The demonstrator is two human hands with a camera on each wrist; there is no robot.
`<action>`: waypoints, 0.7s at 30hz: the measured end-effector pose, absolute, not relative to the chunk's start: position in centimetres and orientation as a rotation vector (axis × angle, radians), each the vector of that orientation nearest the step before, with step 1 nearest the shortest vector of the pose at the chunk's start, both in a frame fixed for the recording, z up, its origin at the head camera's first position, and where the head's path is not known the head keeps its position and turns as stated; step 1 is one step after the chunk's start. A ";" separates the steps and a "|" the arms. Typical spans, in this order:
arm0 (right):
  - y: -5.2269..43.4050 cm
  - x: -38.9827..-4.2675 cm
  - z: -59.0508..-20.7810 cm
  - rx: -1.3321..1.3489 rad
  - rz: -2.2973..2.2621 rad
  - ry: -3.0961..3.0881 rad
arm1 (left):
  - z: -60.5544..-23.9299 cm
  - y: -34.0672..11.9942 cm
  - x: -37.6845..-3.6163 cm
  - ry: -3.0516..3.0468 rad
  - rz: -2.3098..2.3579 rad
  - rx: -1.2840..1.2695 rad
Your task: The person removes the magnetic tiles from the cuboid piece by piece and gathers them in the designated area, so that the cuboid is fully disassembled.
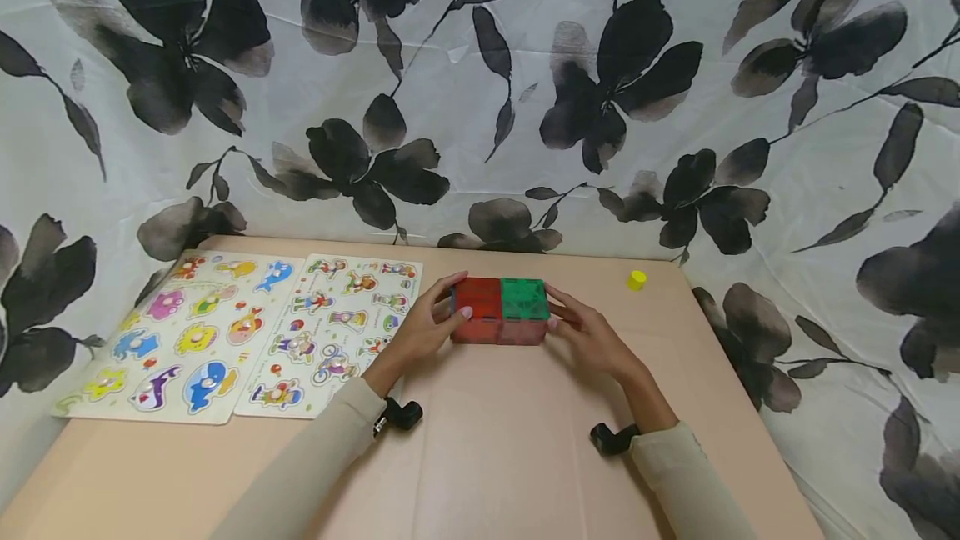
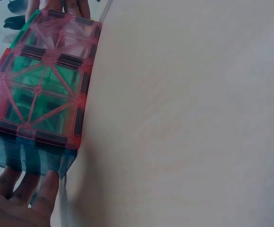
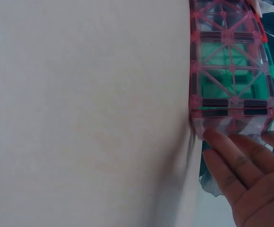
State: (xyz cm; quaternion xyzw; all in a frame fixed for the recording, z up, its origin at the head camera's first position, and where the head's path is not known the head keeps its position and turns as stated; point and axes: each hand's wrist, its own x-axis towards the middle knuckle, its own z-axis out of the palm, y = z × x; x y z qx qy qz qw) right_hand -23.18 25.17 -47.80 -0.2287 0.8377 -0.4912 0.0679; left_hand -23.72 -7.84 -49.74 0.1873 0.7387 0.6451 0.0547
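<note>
- While both hands flank it, the block of magnetic tiles (image 1: 499, 310) sits on the tan table (image 1: 510, 457), about mid-width and toward the far half.
- Its long axis runs left to right: a red-topped cube (image 1: 477, 298) on the left, a green-topped cube (image 1: 524, 299) joined on the right.
- Left hand (image 1: 423, 327): its fingers (image 2: 42, 187) lie roughly straight and side by side against the block's left end face, thumb over the far top edge. No pinch is visible.
- Right hand (image 1: 592, 338): its fingers (image 3: 231, 158) lie extended and close together against the right end face, as the right wrist view confirms.
- Both hands sit at equal nearness, one at each short end, so the block lies directly between the fingertips along its own long axis.
- Judgement: any squeeze or lift would act along that axis, and uneven pressure could part the two cubes at the seam.
- Two picture puzzle boards (image 1: 247, 332) lie left of the block; a small yellow piece (image 1: 637, 279) stands far right, well apart.
</note>
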 end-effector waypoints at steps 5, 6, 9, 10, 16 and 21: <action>24.8 -23.2 -47.8 -0.638 -1.520 2.550 | -49.8 -7.9 -23.7 2.255 1.949 0.563; 24.6 -23.2 -47.9 -0.619 -1.527 2.563 | -49.8 -7.9 -23.7 2.259 1.949 0.568; 24.2 -23.2 -47.8 -0.526 -1.545 2.620 | -49.7 -7.9 -23.7 2.260 1.952 0.570; 24.0 -23.1 -47.7 -0.489 -1.563 2.626 | -49.7 -7.9 -23.7 2.259 1.957 0.571; 23.3 -23.6 -47.5 -0.303 -1.708 2.568 | -49.6 -7.8 -23.7 2.270 1.961 0.575; 23.5 -23.8 -47.4 -0.256 -1.776 2.477 | -49.6 -7.8 -23.8 2.260 1.972 0.587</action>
